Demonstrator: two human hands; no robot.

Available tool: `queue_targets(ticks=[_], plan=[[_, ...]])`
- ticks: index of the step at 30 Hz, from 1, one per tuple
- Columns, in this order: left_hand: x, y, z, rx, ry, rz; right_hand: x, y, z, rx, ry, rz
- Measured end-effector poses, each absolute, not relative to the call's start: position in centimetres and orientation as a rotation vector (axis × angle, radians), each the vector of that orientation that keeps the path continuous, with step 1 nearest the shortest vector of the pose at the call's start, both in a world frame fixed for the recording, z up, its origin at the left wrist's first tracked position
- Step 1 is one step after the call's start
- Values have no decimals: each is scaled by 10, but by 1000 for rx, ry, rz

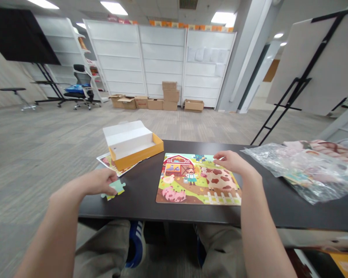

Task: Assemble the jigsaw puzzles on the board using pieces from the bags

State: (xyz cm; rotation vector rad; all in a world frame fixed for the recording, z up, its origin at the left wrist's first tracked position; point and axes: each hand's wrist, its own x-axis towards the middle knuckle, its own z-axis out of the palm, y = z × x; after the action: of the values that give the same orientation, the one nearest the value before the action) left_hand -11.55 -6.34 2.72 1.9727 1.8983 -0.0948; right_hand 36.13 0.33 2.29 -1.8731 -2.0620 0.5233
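Note:
A farm-scene jigsaw puzzle (195,189) lies flat on the black table, showing a red barn, a farmer, a pig and a brown-spotted cow. My right hand (230,161) is over its upper right part, with thumb and forefinger slightly apart and nothing visible between them. Near the puzzle's top edge is a dark blue patch (200,157). To the left, my left hand (100,181) has its fingers curled down onto a pale green and yellow puzzle piece (118,187) at the table's left side. Part of that piece, and perhaps another, is hidden under the fingers.
An open yellow box (139,154) with a white inside stands at the table's back left, partly on a printed picture sheet (106,159). Clear plastic bags (307,170) with things inside cover the right side. Cardboard boxes (155,104) and white shelves stand far behind.

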Motion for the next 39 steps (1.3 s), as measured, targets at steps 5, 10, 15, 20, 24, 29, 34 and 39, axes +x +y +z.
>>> queue_targets(ticks=[5,10,15,20,24,29,34,39], plan=[[-84,-63,48,2020,1560,25,359,2,25,-1884,-1991,504],[-40,-50,44,2014,1323,299,343,-4,31,-1694,-2037,593],[11,-34,34,1979,1190,591,308,-12,44,-1415,-2089,864],[49,-22,25,1942,1091,724,282,-5,38,-1150,-2190,982],[65,-14,19,2051,1171,847,283,8,28,-1131,-2091,1175],[65,-18,16,2351,1594,573,301,40,17,-1267,-1830,778],[56,-26,9,2475,1720,265,326,62,-1,-1549,-1804,579],[49,-28,4,2494,1721,181,337,63,-10,-1633,-1895,493]])
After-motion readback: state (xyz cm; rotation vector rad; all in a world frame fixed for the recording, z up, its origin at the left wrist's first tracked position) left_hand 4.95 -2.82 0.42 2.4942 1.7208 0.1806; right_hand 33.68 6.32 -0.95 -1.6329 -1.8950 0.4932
